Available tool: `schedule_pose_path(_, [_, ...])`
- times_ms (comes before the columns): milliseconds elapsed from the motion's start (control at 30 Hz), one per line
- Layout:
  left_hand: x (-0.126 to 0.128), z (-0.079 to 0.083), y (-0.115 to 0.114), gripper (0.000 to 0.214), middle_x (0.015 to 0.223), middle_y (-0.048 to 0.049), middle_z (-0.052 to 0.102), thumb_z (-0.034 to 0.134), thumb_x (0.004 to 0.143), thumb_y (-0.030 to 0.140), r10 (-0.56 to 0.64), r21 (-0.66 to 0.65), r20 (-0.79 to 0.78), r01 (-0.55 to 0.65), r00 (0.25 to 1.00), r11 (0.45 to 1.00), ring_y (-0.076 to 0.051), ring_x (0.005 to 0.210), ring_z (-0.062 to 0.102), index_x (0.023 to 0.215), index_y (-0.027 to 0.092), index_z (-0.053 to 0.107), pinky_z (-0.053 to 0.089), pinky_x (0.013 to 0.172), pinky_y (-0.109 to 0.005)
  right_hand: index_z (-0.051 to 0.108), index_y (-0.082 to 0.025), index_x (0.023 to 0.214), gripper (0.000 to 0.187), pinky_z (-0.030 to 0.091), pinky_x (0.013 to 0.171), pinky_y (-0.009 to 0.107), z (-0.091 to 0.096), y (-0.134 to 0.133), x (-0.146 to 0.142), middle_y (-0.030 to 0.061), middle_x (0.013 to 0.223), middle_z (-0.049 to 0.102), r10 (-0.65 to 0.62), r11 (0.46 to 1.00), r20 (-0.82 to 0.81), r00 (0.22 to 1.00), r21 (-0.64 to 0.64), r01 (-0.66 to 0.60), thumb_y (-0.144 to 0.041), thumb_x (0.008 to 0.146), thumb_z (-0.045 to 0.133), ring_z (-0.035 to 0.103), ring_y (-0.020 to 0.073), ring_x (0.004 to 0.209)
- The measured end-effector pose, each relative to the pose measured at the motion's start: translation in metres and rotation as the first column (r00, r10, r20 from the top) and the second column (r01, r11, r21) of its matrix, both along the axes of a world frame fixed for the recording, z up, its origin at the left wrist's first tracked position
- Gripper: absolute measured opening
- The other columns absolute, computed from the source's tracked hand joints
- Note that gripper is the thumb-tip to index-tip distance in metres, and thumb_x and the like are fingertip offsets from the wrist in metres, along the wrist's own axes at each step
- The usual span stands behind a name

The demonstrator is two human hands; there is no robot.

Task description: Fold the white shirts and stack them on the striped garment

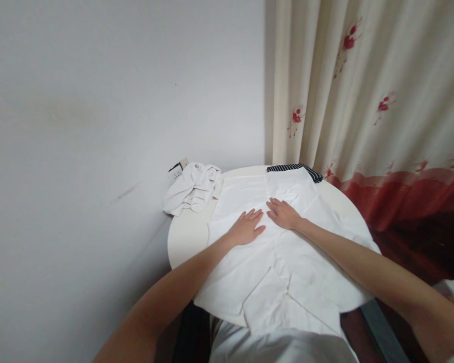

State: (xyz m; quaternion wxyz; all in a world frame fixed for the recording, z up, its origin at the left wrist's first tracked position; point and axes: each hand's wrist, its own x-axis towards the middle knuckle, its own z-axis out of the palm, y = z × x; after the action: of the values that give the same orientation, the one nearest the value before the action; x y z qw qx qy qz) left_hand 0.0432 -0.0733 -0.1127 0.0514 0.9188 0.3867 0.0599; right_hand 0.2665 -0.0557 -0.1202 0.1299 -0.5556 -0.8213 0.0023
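White shirt point(287, 252) lying spread flat on round table point(185, 237), covering most of it. Left hand point(246, 226) and right hand point(283, 213) both resting palm down on shirt middle, fingers stretched open, gripping nothing, just beside each other. Crumpled white cloth point(192, 191) lying left of shirt. Striped garment point(295, 169) peeking from behind shirt.

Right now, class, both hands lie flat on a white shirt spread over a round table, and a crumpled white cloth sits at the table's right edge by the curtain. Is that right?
Not quite. The head view shows the crumpled white cloth at the table's left edge by the wall, not by the curtain. The rest holds: left hand and right hand lie flat on the white shirt.
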Motion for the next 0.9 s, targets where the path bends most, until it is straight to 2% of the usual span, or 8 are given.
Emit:
schedule_pose_path(133, [-0.005, 0.003, 0.003, 0.061, 0.166, -0.0049, 0.023, 0.028, 0.104, 0.051, -0.023, -0.039, 0.001, 0.023, 1.0, 0.999, -0.024, 0.154, 0.017, 0.158, 0.022, 0.027, 0.015, 0.124, -0.045, 0.043, -0.011, 0.15, 0.055, 0.027, 0.118, 0.05, 0.001, -0.001, 0.0, 0.0191, 0.16, 0.034, -0.003, 1.0, -0.005, 1.0, -0.01, 0.003, -0.037, 0.102, 0.036, 0.031, 0.0295, 0.149])
schedule_pose_path(267, [-0.022, 0.002, 0.001, 0.063, 0.167, -0.0059, 0.021, 0.025, 0.104, 0.052, 0.026, -0.008, -0.028, -0.026, 0.999, 1.0, -0.025, 0.154, 0.016, 0.159, 0.022, 0.025, 0.014, 0.123, -0.046, 0.043, -0.01, 0.15, 0.055, 0.026, 0.118, 0.05, 0.001, -0.001, 0.0, 0.0193, 0.16, 0.034, -0.001, 1.0, -0.003, 1.0, -0.005, 0.001, -0.038, 0.103, 0.035, 0.03, 0.0296, 0.149])
schedule_pose_path(367, [-0.053, 0.0, -0.001, 0.063, 0.167, -0.0061, 0.02, 0.022, 0.104, 0.055, 0.096, 0.025, -0.059, -0.095, 0.994, 0.995, -0.025, 0.154, 0.015, 0.16, 0.024, 0.023, 0.012, 0.123, -0.047, 0.044, -0.01, 0.149, 0.055, 0.027, 0.118, 0.051, 0.0, -0.001, 0.0, 0.0188, 0.16, 0.035, 0.0, 1.0, 0.005, 1.0, -0.004, 0.0, -0.038, 0.102, 0.036, 0.031, 0.0295, 0.149])
schedule_pose_path(500, [-0.111, 0.001, -0.003, 0.065, 0.167, -0.0059, 0.017, 0.021, 0.104, 0.057, 0.138, 0.014, -0.109, -0.137, 0.984, 0.99, -0.024, 0.154, 0.015, 0.16, 0.025, 0.019, 0.012, 0.124, -0.044, 0.045, -0.011, 0.149, 0.055, 0.028, 0.118, 0.051, -0.002, 0.001, 0.001, 0.0186, 0.16, 0.035, 0.002, 1.0, 0.007, 1.0, 0.003, -0.002, -0.038, 0.102, 0.035, 0.032, 0.03, 0.148])
schedule_pose_path(633, [-0.151, 0.007, -0.005, 0.069, 0.167, -0.0103, 0.015, 0.018, 0.104, 0.054, 0.185, -0.037, -0.146, -0.193, 0.972, 0.981, -0.023, 0.155, 0.011, 0.161, 0.016, 0.016, 0.012, 0.124, -0.044, 0.045, -0.011, 0.148, 0.054, 0.028, 0.118, 0.051, -0.004, 0.002, 0.001, 0.0191, 0.159, 0.036, 0.007, 1.0, 0.008, 1.0, 0.012, -0.007, -0.037, 0.102, 0.036, 0.033, 0.03, 0.148])
schedule_pose_path(700, [-0.154, 0.012, -0.006, 0.071, 0.167, -0.0123, 0.012, 0.018, 0.103, 0.054, 0.201, -0.062, -0.161, -0.214, 0.966, 0.975, -0.024, 0.155, 0.009, 0.161, 0.013, 0.013, 0.011, 0.124, -0.046, 0.045, -0.011, 0.148, 0.054, 0.027, 0.118, 0.051, -0.004, 0.002, 0.001, 0.0194, 0.159, 0.036, 0.006, 1.0, 0.006, 1.0, 0.013, -0.006, -0.036, 0.102, 0.036, 0.033, 0.0299, 0.148])
schedule_pose_path(767, [-0.145, 0.02, -0.005, 0.073, 0.167, -0.0141, 0.01, 0.018, 0.102, 0.055, 0.219, -0.055, -0.16, -0.231, 0.962, 0.971, -0.026, 0.155, 0.006, 0.16, 0.011, 0.011, 0.009, 0.123, -0.049, 0.045, -0.011, 0.148, 0.054, 0.028, 0.118, 0.051, -0.003, 0.001, 0.0, 0.0194, 0.159, 0.036, 0.004, 1.0, 0.002, 1.0, 0.012, -0.004, -0.037, 0.102, 0.036, 0.033, 0.03, 0.148])
schedule_pose_path(900, [-0.099, 0.043, -0.001, 0.077, 0.167, -0.0152, 0.009, 0.019, 0.101, 0.058, 0.17, -0.048, -0.117, -0.176, 0.979, 0.983, -0.024, 0.155, 0.004, 0.16, 0.01, 0.011, 0.007, 0.124, -0.045, 0.045, -0.011, 0.149, 0.055, 0.028, 0.118, 0.051, -0.002, 0.001, 0.0, 0.0188, 0.159, 0.036, -0.002, 1.0, -0.007, 1.0, 0.003, 0.002, -0.038, 0.102, 0.037, 0.032, 0.03, 0.148])
